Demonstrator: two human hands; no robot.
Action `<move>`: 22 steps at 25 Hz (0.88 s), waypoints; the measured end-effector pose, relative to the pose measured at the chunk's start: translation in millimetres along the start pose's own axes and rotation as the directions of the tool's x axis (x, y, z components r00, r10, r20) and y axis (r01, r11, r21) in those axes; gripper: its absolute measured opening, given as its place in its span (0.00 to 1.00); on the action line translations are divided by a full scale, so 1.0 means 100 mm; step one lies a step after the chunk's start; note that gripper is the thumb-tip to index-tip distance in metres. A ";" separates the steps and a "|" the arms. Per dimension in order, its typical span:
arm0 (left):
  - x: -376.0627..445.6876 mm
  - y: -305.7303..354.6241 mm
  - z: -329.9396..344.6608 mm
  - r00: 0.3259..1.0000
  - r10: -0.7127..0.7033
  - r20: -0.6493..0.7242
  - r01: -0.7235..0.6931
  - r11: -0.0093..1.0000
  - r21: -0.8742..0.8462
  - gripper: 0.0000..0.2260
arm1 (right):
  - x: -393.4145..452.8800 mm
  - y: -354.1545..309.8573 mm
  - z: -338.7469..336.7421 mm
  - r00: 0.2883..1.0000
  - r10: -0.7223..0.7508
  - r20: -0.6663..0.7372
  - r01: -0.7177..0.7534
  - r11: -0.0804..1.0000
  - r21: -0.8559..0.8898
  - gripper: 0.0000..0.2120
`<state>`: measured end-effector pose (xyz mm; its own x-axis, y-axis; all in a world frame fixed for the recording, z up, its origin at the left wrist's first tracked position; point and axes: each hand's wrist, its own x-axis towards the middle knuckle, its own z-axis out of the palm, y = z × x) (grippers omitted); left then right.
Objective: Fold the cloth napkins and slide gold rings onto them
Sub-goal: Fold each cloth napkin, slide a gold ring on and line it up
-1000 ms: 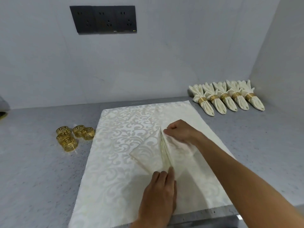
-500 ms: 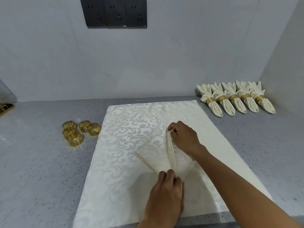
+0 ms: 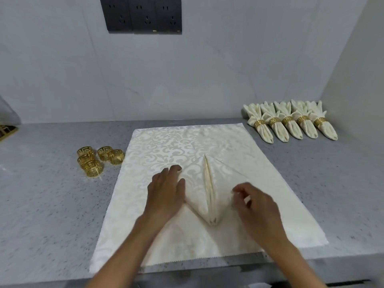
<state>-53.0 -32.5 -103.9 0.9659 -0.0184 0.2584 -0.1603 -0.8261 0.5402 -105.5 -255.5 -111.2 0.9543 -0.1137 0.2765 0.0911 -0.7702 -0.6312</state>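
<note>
Cream damask napkin (image 3: 199,190), folded to kite shape, lies mid-way on large cream patterned cloth (image 3: 158,146) spread over grey speckled counter (image 3: 45,196).

Change: half second ago right hand pinched far tip, left pressed near tip; both now off centre ridge. Left hand (image 3: 166,192) lies flat, fingers straight, on left flap. Right hand (image 3: 255,202) hovers by right flap, fingers loosely curled; grasp on cloth: cannot tell. Likely side folds next.

Long axis runs near-far; narrow point toward person.

Loose gold rings (image 3: 97,161) left. Five ringed napkins (image 3: 291,125) far right.
</note>
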 end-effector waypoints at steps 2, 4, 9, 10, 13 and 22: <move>0.04 -0.06 -0.01 0.986 -0.044 0.161 0.022 0.990 0.136 0.16 | -0.23 -0.04 0.06 0.999 -0.028 0.045 0.030 0.998 -0.048 0.06; -0.04 -0.01 -0.06 0.986 -0.017 0.167 0.003 0.997 0.080 0.15 | -0.18 -0.02 0.09 0.998 -0.057 0.014 0.058 0.995 -0.084 0.10; -0.52 0.15 -0.14 0.934 -0.056 0.354 0.156 0.952 -0.263 0.15 | 0.20 0.13 -0.02 0.993 -0.009 0.116 0.014 0.999 -0.046 0.10; -0.61 0.18 -0.13 0.925 -0.027 0.380 0.148 0.945 -0.291 0.15 | 0.20 0.15 -0.05 0.987 -0.044 0.155 0.052 0.997 -0.050 0.10; -0.71 0.25 -0.06 0.944 0.015 0.329 0.082 0.957 -0.278 0.15 | 0.15 0.19 -0.08 0.960 -0.171 0.223 0.205 0.969 -0.136 0.14; -0.70 0.21 0.00 0.973 0.045 0.224 -0.009 0.987 -0.162 0.15 | 0.04 0.20 0.16 0.969 -0.211 0.131 0.238 0.942 -0.237 0.11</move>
<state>-123.8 -48.2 -110.6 0.9786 -0.1817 0.0965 -0.1995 -0.7240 0.6603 -94.9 -261.7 -134.0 0.9424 0.1349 0.3061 0.2450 -0.9013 -0.3572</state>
